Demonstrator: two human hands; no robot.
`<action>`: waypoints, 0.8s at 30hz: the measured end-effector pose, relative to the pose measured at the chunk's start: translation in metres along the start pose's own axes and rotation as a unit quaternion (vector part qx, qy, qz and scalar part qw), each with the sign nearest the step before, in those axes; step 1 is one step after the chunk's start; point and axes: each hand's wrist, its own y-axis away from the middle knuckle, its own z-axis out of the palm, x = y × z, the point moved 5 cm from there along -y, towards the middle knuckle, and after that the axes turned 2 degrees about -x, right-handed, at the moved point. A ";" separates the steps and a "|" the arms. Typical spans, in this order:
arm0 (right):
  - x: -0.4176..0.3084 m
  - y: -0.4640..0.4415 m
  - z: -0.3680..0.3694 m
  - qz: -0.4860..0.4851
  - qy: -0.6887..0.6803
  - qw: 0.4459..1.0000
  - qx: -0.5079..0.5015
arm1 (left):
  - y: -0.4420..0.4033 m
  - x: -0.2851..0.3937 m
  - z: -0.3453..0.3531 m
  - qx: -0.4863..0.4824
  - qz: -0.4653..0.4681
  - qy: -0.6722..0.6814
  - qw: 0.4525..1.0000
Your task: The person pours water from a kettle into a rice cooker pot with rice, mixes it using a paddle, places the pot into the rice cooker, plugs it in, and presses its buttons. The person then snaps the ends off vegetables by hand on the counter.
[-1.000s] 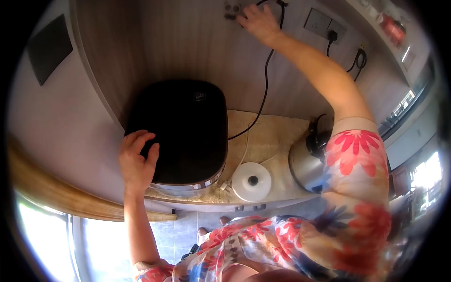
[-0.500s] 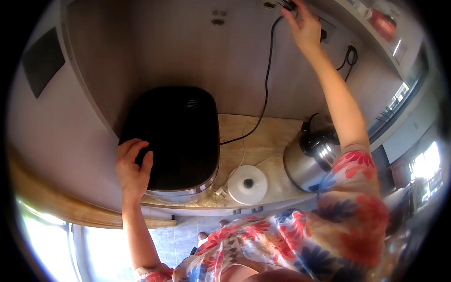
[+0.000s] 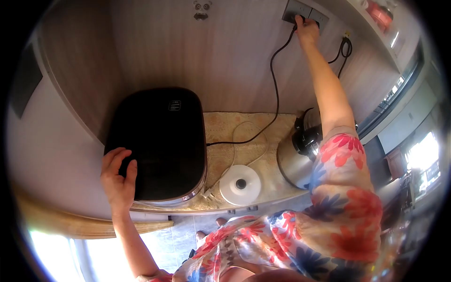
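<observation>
My right hand (image 3: 307,31) is closed on a black plug (image 3: 299,20) at the wall socket panel (image 3: 290,10); how far the plug sits in the socket is hidden. From the plug a black cord (image 3: 276,80) hangs down to the right side of a large black-topped appliance (image 3: 157,141). On that appliance's left front edge rests my left hand (image 3: 120,176), its thumb and fingers apart with nothing between them. A white round lid-like object (image 3: 240,184) with a dark knob lies to the appliance's right.
A steel pot-like appliance (image 3: 293,160) with a black handle stands right of the white object. A thin white cord (image 3: 267,145) loops on the patterned counter cover (image 3: 221,122). A coiled black cord (image 3: 346,49) hangs on the wall, below a shelf (image 3: 376,33) with red items.
My right hand has moved right along the wall, bringing the plug to the socket panel. The view has shifted. My left hand stays on the appliance edge.
</observation>
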 end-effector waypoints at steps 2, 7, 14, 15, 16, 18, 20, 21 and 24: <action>-0.002 -0.006 0.001 -0.005 0.017 1.000 -0.005 | 0.000 0.000 0.000 0.000 -0.003 0.005 1.000; -0.035 -0.005 -0.007 -0.056 0.148 0.987 -0.040 | 0.000 0.001 -0.001 0.000 -0.002 -0.009 1.000; -0.059 -0.014 -0.022 -0.051 0.256 0.938 -0.227 | -0.001 -0.002 0.001 -0.019 -0.005 -0.008 1.000; -0.066 -0.009 -0.024 -0.056 0.247 0.941 -0.223 | -0.001 -0.002 0.001 -0.021 -0.007 -0.014 1.000; -0.072 -0.003 -0.027 -0.060 0.238 0.944 -0.219 | -0.001 0.000 0.001 -0.022 -0.009 -0.019 1.000; -0.072 -0.001 -0.022 -0.083 0.220 0.946 -0.224 | 0.000 0.001 0.000 -0.024 -0.011 -0.027 0.999; -0.062 -0.008 -0.014 -0.118 0.202 0.941 -0.242 | -0.001 0.001 0.001 -0.025 -0.010 -0.034 0.999; -0.062 -0.006 -0.013 -0.108 0.198 0.944 -0.243 | -0.001 0.002 0.002 -0.024 -0.003 -0.039 0.999; -0.067 -0.003 -0.010 -0.097 0.191 0.949 -0.233 | -0.004 -0.001 0.003 -0.017 0.020 -0.054 0.998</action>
